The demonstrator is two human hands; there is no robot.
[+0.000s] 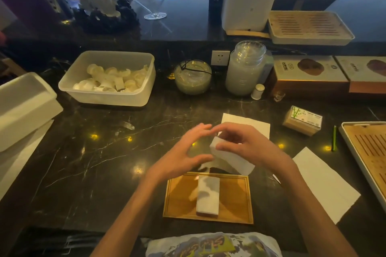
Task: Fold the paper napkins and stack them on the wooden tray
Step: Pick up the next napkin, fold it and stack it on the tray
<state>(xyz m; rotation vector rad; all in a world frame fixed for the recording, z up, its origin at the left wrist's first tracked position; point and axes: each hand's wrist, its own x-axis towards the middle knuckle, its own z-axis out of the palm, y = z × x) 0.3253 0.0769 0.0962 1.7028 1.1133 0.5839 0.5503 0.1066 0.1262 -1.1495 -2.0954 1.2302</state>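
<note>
My right hand [246,144] covers part of the folded napkin [235,162] its fingers pinch; my left hand [179,158] is blurred, fingers apart. A second napkin [207,199], a narrow white strip, lies on the wooden tray [181,200].

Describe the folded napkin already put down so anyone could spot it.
Find the small wooden tray at the near edge of the dark counter. The folded napkin lies on its middle. Unlike the unfolded napkins flat on the counter, it is a narrow strip.
</note>
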